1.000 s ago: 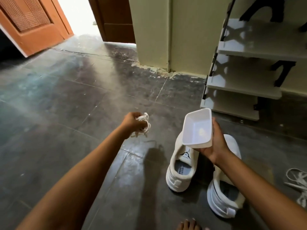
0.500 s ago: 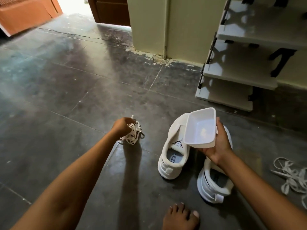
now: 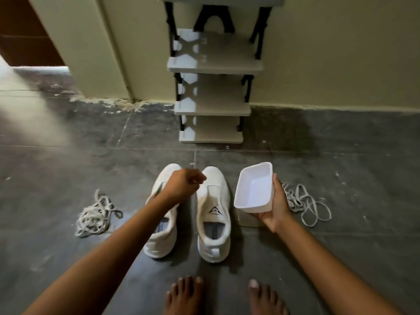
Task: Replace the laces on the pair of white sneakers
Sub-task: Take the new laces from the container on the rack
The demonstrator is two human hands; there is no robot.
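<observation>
Two white sneakers without laces stand side by side on the dark floor, toes pointing away: the left sneaker [image 3: 162, 233] and the right sneaker [image 3: 213, 214]. My left hand [image 3: 184, 184] hovers over the left sneaker's front, fingers curled shut, nothing visible in it. My right hand [image 3: 276, 208] holds an empty white plastic tub [image 3: 253, 188] just right of the right sneaker. A tangled bundle of white laces [image 3: 95, 215] lies on the floor left of the shoes. A second loose pile of white laces [image 3: 304, 203] lies on the right, partly behind my right hand.
A small white shoe rack [image 3: 212, 98] with black brackets stands against the cream wall straight ahead. My bare feet [image 3: 186, 296] are at the bottom edge, just behind the sneakers. A doorway opens at the far left.
The lace bundle has left my left hand and lies on the floor at the left. My left hand moved right over the left sneaker. The view swung right to face the rack.
</observation>
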